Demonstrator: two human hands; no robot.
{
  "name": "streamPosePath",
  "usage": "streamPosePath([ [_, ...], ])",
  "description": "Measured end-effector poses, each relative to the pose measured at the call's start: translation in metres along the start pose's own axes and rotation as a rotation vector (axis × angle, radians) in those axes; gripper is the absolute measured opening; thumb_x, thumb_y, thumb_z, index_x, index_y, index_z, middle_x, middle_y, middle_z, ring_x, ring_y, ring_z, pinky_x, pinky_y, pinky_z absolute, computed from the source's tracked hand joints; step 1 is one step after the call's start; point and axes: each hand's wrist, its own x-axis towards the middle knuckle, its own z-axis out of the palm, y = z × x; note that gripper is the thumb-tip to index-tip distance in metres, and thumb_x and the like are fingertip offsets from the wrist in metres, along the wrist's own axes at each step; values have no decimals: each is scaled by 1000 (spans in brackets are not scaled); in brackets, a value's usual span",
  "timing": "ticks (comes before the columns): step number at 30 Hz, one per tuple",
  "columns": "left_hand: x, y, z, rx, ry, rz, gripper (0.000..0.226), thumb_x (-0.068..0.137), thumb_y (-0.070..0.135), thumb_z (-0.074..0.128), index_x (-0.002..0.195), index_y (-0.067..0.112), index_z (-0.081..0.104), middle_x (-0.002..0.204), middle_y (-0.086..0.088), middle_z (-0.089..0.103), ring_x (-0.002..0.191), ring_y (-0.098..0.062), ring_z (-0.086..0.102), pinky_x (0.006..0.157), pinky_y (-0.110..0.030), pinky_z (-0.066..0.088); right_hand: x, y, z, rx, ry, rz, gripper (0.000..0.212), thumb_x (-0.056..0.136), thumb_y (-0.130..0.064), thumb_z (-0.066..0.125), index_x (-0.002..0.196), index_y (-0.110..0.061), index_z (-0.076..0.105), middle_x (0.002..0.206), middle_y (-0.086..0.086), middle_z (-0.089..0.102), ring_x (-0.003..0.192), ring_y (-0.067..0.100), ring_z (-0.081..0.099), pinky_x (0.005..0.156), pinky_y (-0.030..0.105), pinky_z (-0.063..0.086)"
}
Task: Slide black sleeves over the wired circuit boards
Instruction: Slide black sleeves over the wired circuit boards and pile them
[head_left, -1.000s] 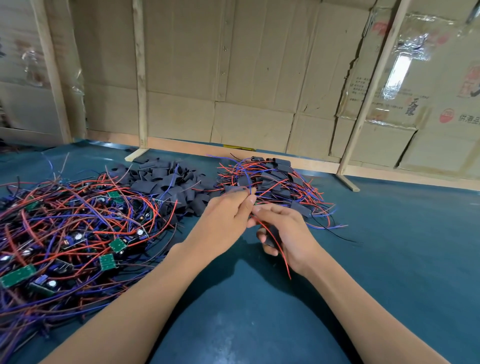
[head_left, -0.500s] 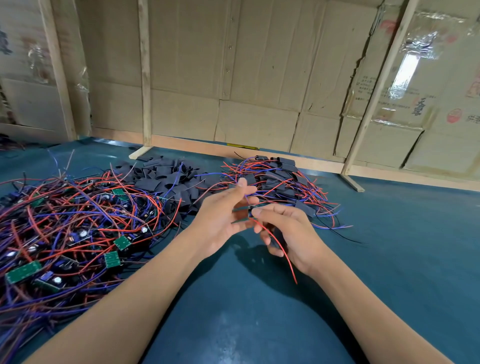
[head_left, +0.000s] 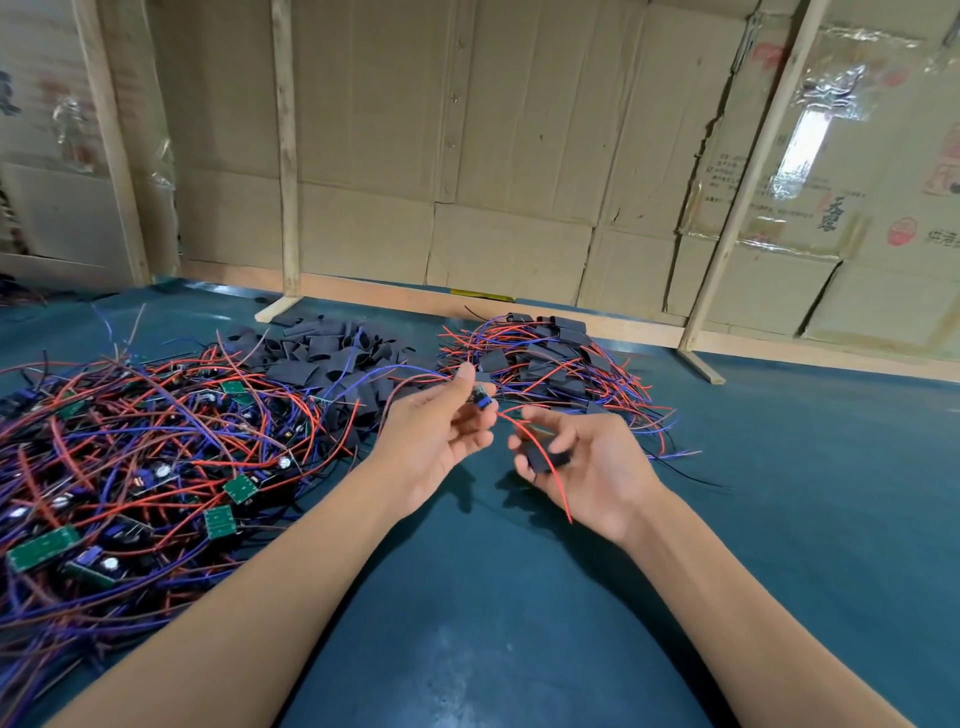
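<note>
My left hand (head_left: 434, 439) pinches a small wired circuit board (head_left: 480, 399) between thumb and fingers, its purple wires trailing off to the left. My right hand (head_left: 587, 467) holds a black sleeve (head_left: 543, 457) in its curled fingers, palm turned up. A red wire (head_left: 545, 467) runs from the board through or across the sleeve and hangs below my right hand. The two hands are a short gap apart above the table. A heap of bare boards with red and purple wires (head_left: 140, 457) lies to the left.
A pile of loose black sleeves (head_left: 332, 358) lies behind the left hand. A heap of sleeved boards with wires (head_left: 550, 364) lies at the back centre. The blue table top (head_left: 519, 623) ends at a cardboard wall with wooden posts (head_left: 519, 156).
My hands have drawn apart. The left hand has lifted up and left with the board, and the right hand has turned palm-up, showing the black sleeve with the red wire.
</note>
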Motion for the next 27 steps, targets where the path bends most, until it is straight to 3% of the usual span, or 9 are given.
streamPosePath([
  [3,3,4,-3,-164,32,-5,29,92,29,68,79,5,78,82,-12,72,67,-13,69,62,-24,58,0,-5,-6,52,37,-36,42,79,22,29,100,5,61,87,16,59,90,35,62,87,41,61],
  [5,3,7,-4,-278,9,-13,19,89,18,71,82,1,77,84,-13,72,74,-15,71,68,-24,59,0,-5,-7,18,26,-61,40,84,26,32,103,8,62,89,17,61,97,37,63,91,41,59],
  [8,1,9,-4,-361,-57,-20,18,82,-2,70,99,-3,69,90,-10,71,82,-16,73,73,-23,59,0,-4,-8,-31,17,-109,29,90,24,42,107,13,62,94,20,67,98,34,70,89,36,60],
  [12,0,9,-7,-261,-27,-23,13,84,5,74,96,6,72,94,-9,75,86,-21,74,71,-30,60,0,-6,-10,-16,54,-205,26,90,19,54,114,16,61,101,26,72,97,35,73,83,33,61],
  [17,4,12,-9,-394,34,42,4,88,0,69,90,2,67,85,-12,75,86,-24,75,69,-31,61,-3,-11,-14,-19,81,-222,50,69,12,70,117,17,60,113,30,70,106,39,71,83,30,60],
  [20,7,14,-11,-437,75,75,5,89,-2,68,88,2,68,82,-9,74,82,-21,75,67,-30,60,-4,-14,-16,-69,57,-233,53,69,11,72,121,14,60,116,29,69,109,37,70,87,29,59],
  [23,9,15,-13,-452,108,97,9,89,-6,66,92,2,68,79,-8,74,77,-18,75,67,-28,60,-9,-17,-17,-151,-9,-260,46,69,2,77,114,6,69,109,26,72,102,35,73,82,26,59],
  [27,10,17,-15,-468,133,105,11,87,-8,67,94,1,67,78,-8,74,76,-18,75,67,-28,60,-14,-21,-14,-328,29,-375,42,58,-19,87,99,-10,80,94,21,75,76,28,76,66,27,60],
])
